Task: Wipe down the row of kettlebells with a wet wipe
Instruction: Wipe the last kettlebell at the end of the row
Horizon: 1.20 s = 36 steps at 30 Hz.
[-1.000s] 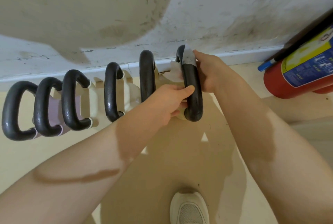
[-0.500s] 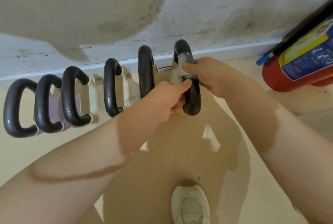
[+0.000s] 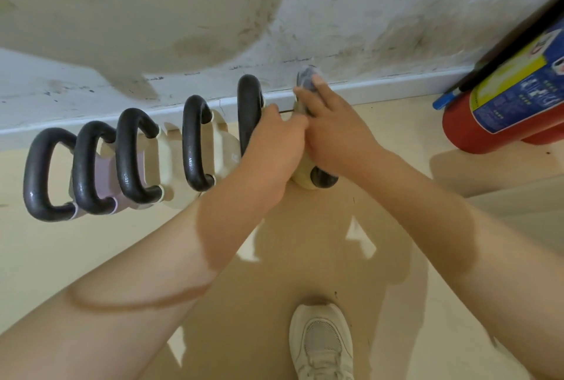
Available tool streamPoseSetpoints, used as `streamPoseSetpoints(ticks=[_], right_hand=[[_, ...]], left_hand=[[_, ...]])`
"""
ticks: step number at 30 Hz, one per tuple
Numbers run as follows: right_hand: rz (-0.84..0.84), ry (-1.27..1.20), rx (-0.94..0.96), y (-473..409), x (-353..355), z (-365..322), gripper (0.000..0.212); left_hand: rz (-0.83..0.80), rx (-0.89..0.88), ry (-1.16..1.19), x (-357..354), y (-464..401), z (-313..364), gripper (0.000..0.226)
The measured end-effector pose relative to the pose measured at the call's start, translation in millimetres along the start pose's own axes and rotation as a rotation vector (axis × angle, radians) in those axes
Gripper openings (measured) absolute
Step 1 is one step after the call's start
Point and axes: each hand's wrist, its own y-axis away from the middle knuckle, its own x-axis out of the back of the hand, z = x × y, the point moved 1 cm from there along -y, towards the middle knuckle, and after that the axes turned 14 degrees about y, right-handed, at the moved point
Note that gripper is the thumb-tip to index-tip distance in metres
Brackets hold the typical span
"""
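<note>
Right hand (image 3: 332, 132) clamps wet wipe (image 3: 306, 80) on the kettlebell (image 3: 320, 179) nearest the fire extinguisher (image 3: 503, 111), left hand (image 3: 274, 147) apparently bracing it; may tip.

My hands (image 3: 305, 138) hide most of the last kettlebell (image 3: 320, 179); the wipe (image 3: 306, 80) blurs; the picture's edge cuts the extinguisher (image 3: 503, 111) and shoe (image 3: 320, 346).

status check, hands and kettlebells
Right hand pressing wet wipe on rightmost kettlebell handle. Left hand steadying it. Nothing in the way.
</note>
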Motion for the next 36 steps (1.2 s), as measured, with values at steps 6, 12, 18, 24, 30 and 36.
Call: streamPoseSetpoints(ticks=[6, 12, 18, 24, 30, 36], right_hand=[[0.186, 0.286, 0.301, 29, -3, 10, 0.037], [0.279, 0.235, 0.300, 35, -19, -2, 0.038], [0.074, -0.808, -0.266, -12, -1, 4, 0.049], [-0.197, -1.158, -0.566, 20, -9, 2, 0.036], [-0.094, -1.418, -0.567, 36, -19, -8, 0.038], [0.121, -1.309, -0.618, 63, -48, -34, 0.054]], left_hand=[[0.005, -0.026, 0.038, 9, 11, -10, 0.013], [-0.048, -0.070, 0.088, 10, 6, -21, 0.018], [-0.027, -0.071, 0.057, -2, -3, -26, 0.036], [-0.101, -0.176, -0.169, -10, -3, -38, 0.035], [-0.064, -0.070, -0.006, -8, 1, -37, 0.039], [-0.129, -0.046, -0.051, 0, 10, -35, 0.035]])
